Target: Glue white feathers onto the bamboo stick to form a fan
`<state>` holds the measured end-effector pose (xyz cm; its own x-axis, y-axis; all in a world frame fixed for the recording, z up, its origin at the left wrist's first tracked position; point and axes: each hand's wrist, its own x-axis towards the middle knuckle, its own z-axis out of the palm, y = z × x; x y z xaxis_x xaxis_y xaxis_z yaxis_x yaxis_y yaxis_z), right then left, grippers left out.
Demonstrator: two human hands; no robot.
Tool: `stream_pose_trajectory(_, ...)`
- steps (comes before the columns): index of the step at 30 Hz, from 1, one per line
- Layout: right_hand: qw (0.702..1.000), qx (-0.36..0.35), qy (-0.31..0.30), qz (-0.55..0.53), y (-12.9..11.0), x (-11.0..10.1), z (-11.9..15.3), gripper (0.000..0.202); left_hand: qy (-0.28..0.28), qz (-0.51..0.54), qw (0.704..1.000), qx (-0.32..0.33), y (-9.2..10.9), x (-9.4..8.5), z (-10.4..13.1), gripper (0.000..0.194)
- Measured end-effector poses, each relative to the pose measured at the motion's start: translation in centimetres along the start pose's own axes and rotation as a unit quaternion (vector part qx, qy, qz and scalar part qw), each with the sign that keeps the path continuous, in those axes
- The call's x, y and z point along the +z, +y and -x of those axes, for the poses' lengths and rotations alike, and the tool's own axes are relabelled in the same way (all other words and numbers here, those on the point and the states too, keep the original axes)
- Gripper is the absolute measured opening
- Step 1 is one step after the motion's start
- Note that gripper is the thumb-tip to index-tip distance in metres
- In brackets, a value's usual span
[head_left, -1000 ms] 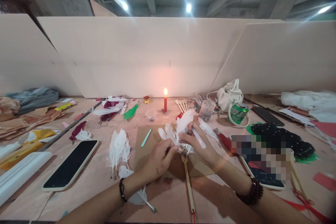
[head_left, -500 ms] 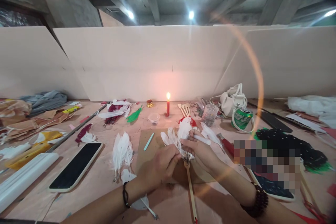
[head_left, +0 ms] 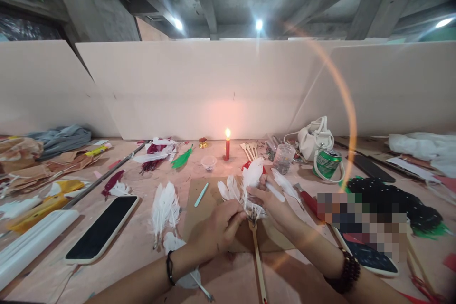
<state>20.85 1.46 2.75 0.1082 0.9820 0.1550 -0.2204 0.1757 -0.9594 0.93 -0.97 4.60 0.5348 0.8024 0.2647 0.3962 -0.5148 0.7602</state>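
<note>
Over a brown board (head_left: 194, 221), my left hand (head_left: 224, 228) is closed in a pinch at the base of a fan of white feathers (head_left: 252, 173). From their dark-tipped lower ends a wooden handle (head_left: 258, 261) runs down toward me. My right hand (head_left: 274, 206) is closed at the right side of the feathers. A white stick with a rounded end (head_left: 275, 191) sticks out from between its fingers; its other end is hidden. A pale teal stick (head_left: 201, 194) lies on the board. Loose white feathers (head_left: 166, 209) lie left of it.
A lit red candle (head_left: 227, 147) stands behind the board. Beyond it to the right are wooden handles (head_left: 250, 151), a clear cup (head_left: 284, 157), a green can (head_left: 327, 163) and a white bag (head_left: 309, 138). A phone (head_left: 103, 228) lies at left, black feathers (head_left: 395, 204) at right.
My right hand has shifted slightly, still beside the feathers with the white stick. My left hand keeps its pinch. The whole view has tilted a little.
</note>
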Motion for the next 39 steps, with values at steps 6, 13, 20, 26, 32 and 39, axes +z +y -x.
stream_pose_trajectory(6, 0.998, -0.054, 0.046, -0.004, -1.5, 0.3, 0.1, 0.052, 0.029, 0.07, 0.995, -0.07, 0.3, -0.1, -0.8, 0.043)
stream_pose_trajectory(13, 0.96, -0.148, 0.06, 0.231, -3.6, 0.9, 1.7, 0.04, 0.077, 0.099, 0.986, -0.114, 0.1, 0.1, -0.9, 0.041)
stream_pose_trajectory(20, 0.975, -0.119, -0.047, 0.184, -3.8, 1.9, 3.1, 0.039, 0.073, 0.152, 0.983, -0.069, -1.4, 1.0, -1.3, 0.046)
stream_pose_trajectory(26, 0.972, -0.096, -0.078, 0.197, -3.2, 1.1, 1.7, 0.034, 0.112, 0.188, 0.97, -0.104, -1.6, 0.6, -1.9, 0.057)
stream_pose_trajectory(32, 0.979, -0.013, -0.153, 0.131, -2.6, 1.7, 2.1, 0.047, 0.119, 0.278, 0.949, -0.092, -1.5, 0.6, -1.9, 0.057)
stream_pose_trajectory(39, 0.971, 0.012, -0.197, 0.132, -2.5, 0.9, 1.1, 0.051, 0.156, 0.441, 0.87, -0.154, -1.4, 0.0, -2.7, 0.057)
